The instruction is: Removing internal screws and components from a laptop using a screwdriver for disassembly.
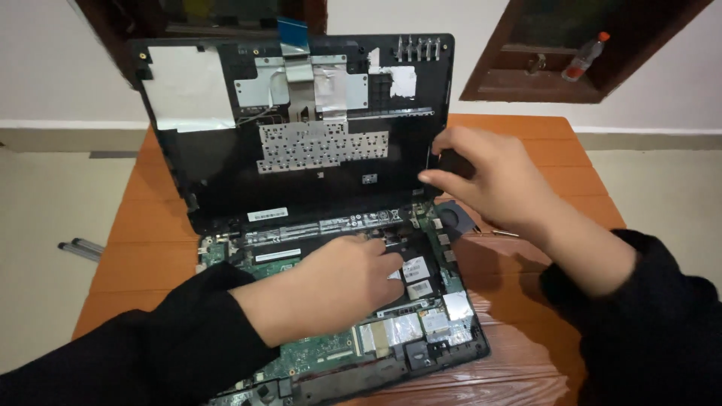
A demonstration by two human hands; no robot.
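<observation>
On the orange wooden table [143, 248] in front of me lies an opened laptop base [421, 331], its green circuit board [316, 353] bare, with foil-covered patches [398, 329] toward the near right corner and a round fan [454, 216] at the far right edge. My left hand [338, 282] rests down on the middle of the board, fingers loosely curled with the tips touching the dark parts beside a small white-labelled chip [415, 268]; I cannot tell whether they pinch anything there. My right hand [492, 177] is up at the right edge of the lifted top cover [226, 165], which stands tilted nearly upright behind the base, its underside facing me; the fingers are bent around that edge, grasping it, thumb on the near side. On that underside I see the pale metal back of the keyboard [323, 145], a white sheet [188, 86] at the upper left, and a flat ribbon cable [297, 64] running up the middle to a blue tab at the top. A thin screwdriver-like tool [500, 232] lies on the table just right of the base, partly hidden by my right wrist. Both my sleeves are black. Up in a wooden window niche [541, 90] beyond the table lies a plastic bottle [586, 56] with a red cap.
</observation>
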